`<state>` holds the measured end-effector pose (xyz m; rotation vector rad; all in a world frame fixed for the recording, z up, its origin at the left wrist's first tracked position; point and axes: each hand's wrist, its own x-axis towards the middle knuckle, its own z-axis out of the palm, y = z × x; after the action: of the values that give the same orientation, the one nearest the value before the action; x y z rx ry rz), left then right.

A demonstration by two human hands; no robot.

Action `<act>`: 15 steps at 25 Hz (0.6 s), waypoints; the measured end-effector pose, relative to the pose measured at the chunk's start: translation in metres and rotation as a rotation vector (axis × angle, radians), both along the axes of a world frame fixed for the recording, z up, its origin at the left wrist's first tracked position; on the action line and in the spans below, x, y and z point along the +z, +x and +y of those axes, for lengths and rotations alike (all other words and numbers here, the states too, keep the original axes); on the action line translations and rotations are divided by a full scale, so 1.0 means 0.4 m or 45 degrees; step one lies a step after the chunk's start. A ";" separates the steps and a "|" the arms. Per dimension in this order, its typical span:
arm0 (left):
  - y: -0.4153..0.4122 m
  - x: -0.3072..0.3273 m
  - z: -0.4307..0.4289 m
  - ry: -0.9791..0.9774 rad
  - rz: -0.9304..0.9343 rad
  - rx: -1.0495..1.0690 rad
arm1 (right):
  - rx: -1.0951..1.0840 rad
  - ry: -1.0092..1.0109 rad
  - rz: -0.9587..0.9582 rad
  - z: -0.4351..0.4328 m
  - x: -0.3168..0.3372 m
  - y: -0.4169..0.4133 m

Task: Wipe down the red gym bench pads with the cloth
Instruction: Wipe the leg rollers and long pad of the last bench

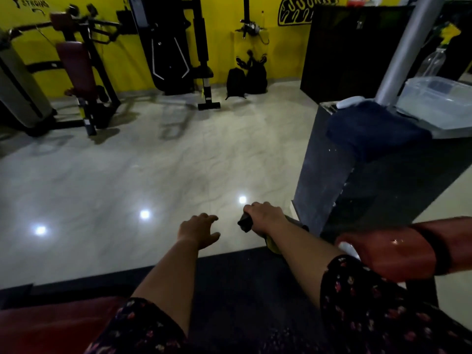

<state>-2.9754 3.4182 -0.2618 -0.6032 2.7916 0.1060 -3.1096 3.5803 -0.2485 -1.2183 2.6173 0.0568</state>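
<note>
Most of cloth (271, 244) hidden under rt hand (265, 217); red pad (388, 254) cropped.

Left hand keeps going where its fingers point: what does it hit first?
Looks free nearby: the left hand points forward and slightly right over bare floor. Farther along, possibly the dark counter; depth is unclear.

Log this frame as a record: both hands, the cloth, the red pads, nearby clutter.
left hand: open, fingers spread, holding nothing, over the floor
right hand: curled round a dark handle
cloth: yellow, shows under the right wrist; grip on it unclear
pad 1: red, glossy, beside the right forearm
pad 2: red, lower left corner, dim
clutter: blue towel draped on a black stand; clear tub behind it
</note>
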 end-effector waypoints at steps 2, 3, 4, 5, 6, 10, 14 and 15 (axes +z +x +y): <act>-0.040 -0.005 -0.044 -0.002 0.004 -0.008 | -0.008 0.009 0.012 -0.039 0.000 -0.045; -0.059 -0.007 -0.068 -0.003 0.005 -0.006 | -0.010 0.004 0.005 -0.060 0.001 -0.066; -0.081 -0.012 -0.097 -0.005 0.000 -0.006 | -0.006 -0.001 -0.013 -0.087 -0.001 -0.090; -0.104 -0.018 -0.127 -0.006 0.002 -0.001 | -0.007 -0.016 -0.040 -0.116 -0.008 -0.119; -0.131 -0.026 -0.159 -0.004 0.006 0.012 | -0.015 -0.038 -0.074 -0.146 -0.016 -0.150; -0.274 -0.055 -0.291 -0.003 -0.045 0.075 | 0.000 -0.060 -0.078 -0.271 -0.030 -0.322; -0.490 -0.029 -0.408 -0.027 -0.033 0.068 | -0.007 -0.073 -0.064 -0.374 -0.019 -0.532; -0.564 -0.013 -0.428 -0.016 -0.008 0.059 | -0.019 -0.084 -0.069 -0.396 -0.014 -0.594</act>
<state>-3.2009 3.2472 -0.2669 -0.6706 2.7747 0.0961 -3.3471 3.4218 -0.2540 -1.2044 2.6002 -0.0649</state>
